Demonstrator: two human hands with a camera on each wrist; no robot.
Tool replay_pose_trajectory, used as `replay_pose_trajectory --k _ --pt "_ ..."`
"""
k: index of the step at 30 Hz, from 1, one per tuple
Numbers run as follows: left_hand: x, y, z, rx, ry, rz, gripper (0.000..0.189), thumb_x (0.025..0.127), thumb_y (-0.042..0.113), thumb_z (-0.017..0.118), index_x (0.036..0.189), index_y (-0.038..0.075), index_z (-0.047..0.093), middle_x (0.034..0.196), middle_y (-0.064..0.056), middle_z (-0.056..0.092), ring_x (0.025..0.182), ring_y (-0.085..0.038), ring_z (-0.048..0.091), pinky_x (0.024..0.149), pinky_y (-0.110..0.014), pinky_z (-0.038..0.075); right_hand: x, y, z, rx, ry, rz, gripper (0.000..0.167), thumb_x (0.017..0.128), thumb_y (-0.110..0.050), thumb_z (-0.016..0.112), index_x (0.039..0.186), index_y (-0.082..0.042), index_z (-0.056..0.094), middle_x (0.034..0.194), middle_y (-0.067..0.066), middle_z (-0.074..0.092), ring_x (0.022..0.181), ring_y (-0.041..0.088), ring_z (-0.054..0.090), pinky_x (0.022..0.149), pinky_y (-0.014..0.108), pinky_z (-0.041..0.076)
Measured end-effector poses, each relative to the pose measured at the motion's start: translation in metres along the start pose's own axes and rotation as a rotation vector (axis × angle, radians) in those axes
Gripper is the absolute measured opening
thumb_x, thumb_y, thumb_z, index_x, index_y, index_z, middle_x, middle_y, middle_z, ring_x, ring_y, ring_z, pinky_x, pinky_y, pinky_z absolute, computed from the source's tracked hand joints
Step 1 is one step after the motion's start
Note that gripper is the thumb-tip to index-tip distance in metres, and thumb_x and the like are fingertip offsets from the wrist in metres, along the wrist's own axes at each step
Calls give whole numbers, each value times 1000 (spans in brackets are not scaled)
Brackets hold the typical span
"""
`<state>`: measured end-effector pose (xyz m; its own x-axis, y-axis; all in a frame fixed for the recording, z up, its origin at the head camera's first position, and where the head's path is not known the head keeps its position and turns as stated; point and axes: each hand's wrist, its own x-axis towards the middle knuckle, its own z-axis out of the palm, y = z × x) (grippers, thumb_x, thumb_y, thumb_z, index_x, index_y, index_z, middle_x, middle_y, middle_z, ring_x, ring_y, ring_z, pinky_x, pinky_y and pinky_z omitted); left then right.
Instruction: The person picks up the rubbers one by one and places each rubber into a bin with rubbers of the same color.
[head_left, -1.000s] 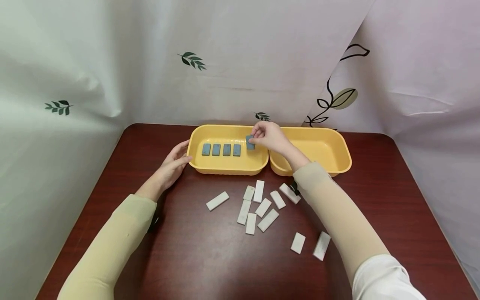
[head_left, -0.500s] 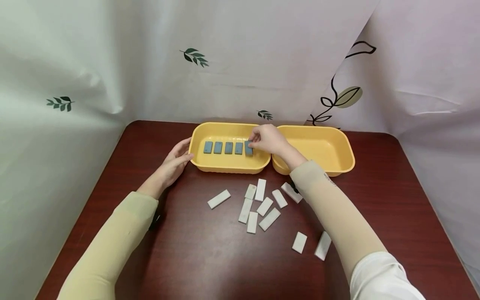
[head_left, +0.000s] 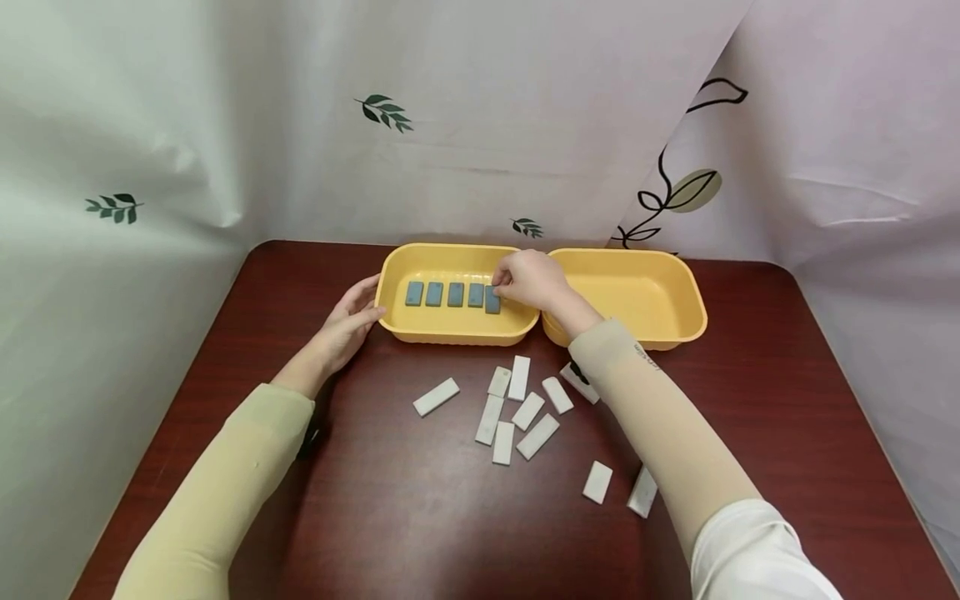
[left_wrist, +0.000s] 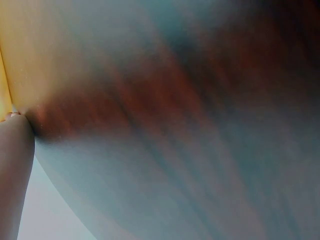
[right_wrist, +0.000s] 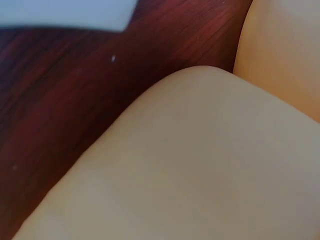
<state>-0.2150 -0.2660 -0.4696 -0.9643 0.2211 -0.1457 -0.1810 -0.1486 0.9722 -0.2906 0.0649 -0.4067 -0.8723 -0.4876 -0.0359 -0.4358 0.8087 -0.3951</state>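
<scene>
My left hand (head_left: 348, 325) holds the left yellow tray (head_left: 457, 337) at its left end, thumb at the rim and fingers along the outer wall. Inside that tray, several small blue-grey rectangular tiles (head_left: 455, 295) lie in a row. My right hand (head_left: 531, 279) reaches in over the tray's right side and pinches the rightmost blue-grey tile (head_left: 492, 301) at the end of the row, close beside its neighbour. In the left wrist view, a strip of yellow tray (left_wrist: 4, 85) shows at the left edge. Mostly bare skin fills the right wrist view.
A second yellow tray (head_left: 630, 292) stands against the first on the right. Several white tiles (head_left: 528, 412) lie scattered on the dark red table (head_left: 405, 500) in front of the trays, some under the right forearm. A patterned curtain (head_left: 465, 150) hangs behind.
My right hand has lowered the blue-grey tile and moved it left to the row's right end, then slightly nearer me. The left hand stays at the tray's end.
</scene>
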Motion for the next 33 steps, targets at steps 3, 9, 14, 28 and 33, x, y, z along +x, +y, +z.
replay_pose_trajectory --k 3,9,14,28,33 --pt "0 2 0 12 -1 -3 66 106 -1 50 167 11 27 170 -8 28 149 -17 36 110 -13 40 1 -2 -2 -29 4 15 12 96 -20 79 103 -11 81 104 6 81 99 24 75 93 42 59" --pt "-1 1 0 16 -5 3 66 106 -1 50 167 11 26 172 -11 24 150 -19 36 110 -13 39 2 -6 -1 -122 3 46 15 99 -21 75 105 -9 82 107 6 81 101 27 74 94 44 59" --pt "-1 2 0 15 -8 6 66 107 -1 49 168 10 25 173 -12 23 149 -19 36 109 -12 40 3 -9 -1 -150 -6 54 16 100 -18 73 108 -9 83 112 7 81 104 27 74 96 43 60" --pt "-1 1 -1 22 -12 10 67 107 1 51 168 12 25 170 -9 27 149 -18 36 110 -13 39 5 -8 -5 -115 -29 66 18 100 -13 73 114 -9 83 119 7 80 113 28 73 101 43 58" --pt "-2 1 -2 29 -20 8 68 107 2 50 168 11 23 165 -5 32 147 -17 37 110 -13 40 5 -7 -5 -99 -32 69 20 100 -11 71 115 -8 82 120 8 80 115 28 73 103 43 58"
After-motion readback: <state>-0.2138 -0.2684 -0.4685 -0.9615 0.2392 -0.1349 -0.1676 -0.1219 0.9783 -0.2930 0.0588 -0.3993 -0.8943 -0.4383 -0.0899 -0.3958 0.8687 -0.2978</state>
